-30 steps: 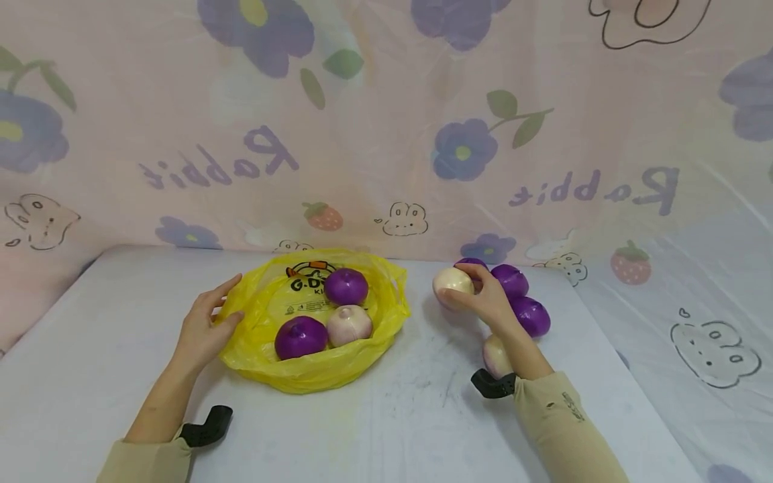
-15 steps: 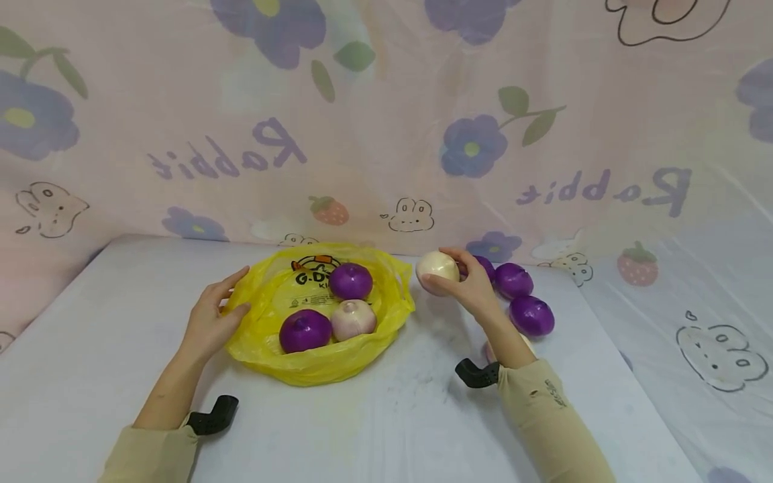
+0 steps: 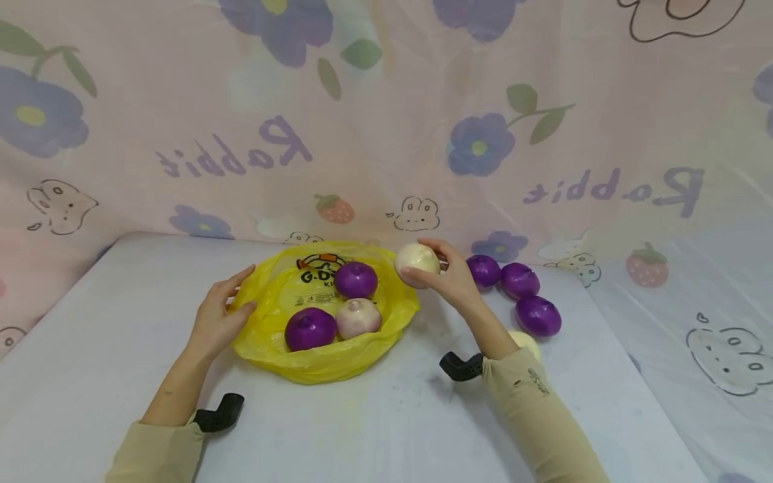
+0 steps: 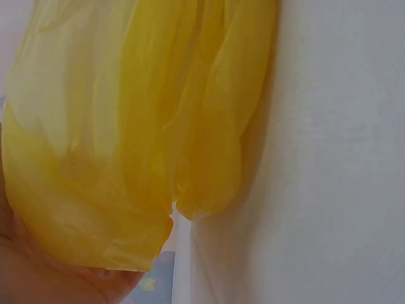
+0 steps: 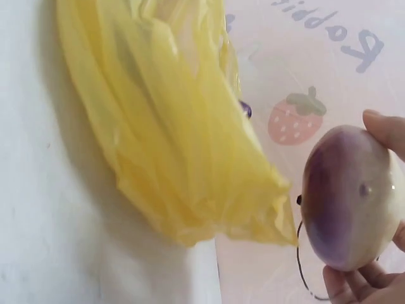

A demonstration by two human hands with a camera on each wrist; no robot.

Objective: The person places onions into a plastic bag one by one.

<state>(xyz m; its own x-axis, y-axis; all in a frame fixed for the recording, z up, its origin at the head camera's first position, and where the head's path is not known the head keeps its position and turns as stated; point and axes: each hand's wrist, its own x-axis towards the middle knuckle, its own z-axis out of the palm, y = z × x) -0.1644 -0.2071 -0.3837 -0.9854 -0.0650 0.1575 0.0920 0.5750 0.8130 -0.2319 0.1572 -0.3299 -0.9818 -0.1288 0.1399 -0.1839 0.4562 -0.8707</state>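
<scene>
My right hand (image 3: 449, 275) holds a glossy white onion (image 3: 417, 263) with a purple patch, above the right rim of a yellow plastic bag (image 3: 268, 359). In the right wrist view, fingers and thumb grip this onion (image 5: 348, 196) beside the bag (image 5: 158, 158). My left hand (image 3: 220, 318) holds the bag's left side, thumb and fingers curved round it; the bag (image 4: 126, 126) hides the fingertips in the left wrist view. Two purple onions, one at the back (image 3: 356, 280) and one at the front (image 3: 311, 329), lie in the bag with a pale onion (image 3: 359, 318).
Three purple onions, a left one (image 3: 483, 272), a middle one (image 3: 520, 280) and a right one (image 3: 539, 316), lie on the white table (image 3: 374, 429) at right. Another pale onion (image 3: 525, 343) is partly hidden by the right forearm. A patterned curtain (image 3: 386, 134) hangs behind.
My right hand has lifted the white onion from beside the purple ones and carried it left to the bag's right rim. The left hand stays at the bag; the view has shifted slightly.
</scene>
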